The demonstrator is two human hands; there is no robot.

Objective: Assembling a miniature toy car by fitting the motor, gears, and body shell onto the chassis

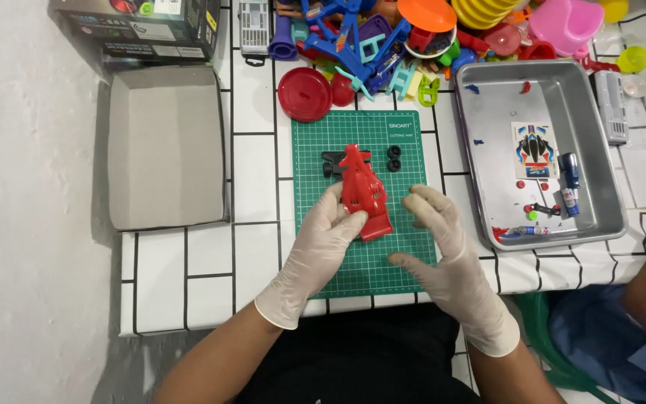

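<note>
A grey cardboard lid (166, 146) lies well to the left of the grip. The gloved left hand (323, 239) pinches a red toy car body (363, 191) by its side, fingers closed on it, raising it over the green cutting mat (360, 262), seemingly for inspection. The right hand (443, 232) hovers just beside it, fingers spread and empty, with the metal tray (600, 150) beyond.

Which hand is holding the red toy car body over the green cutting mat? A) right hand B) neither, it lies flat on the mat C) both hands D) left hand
D: the gloved left hand grips the red toy car body above the green cutting mat, while the right hand is open beside it, not touching.
</note>
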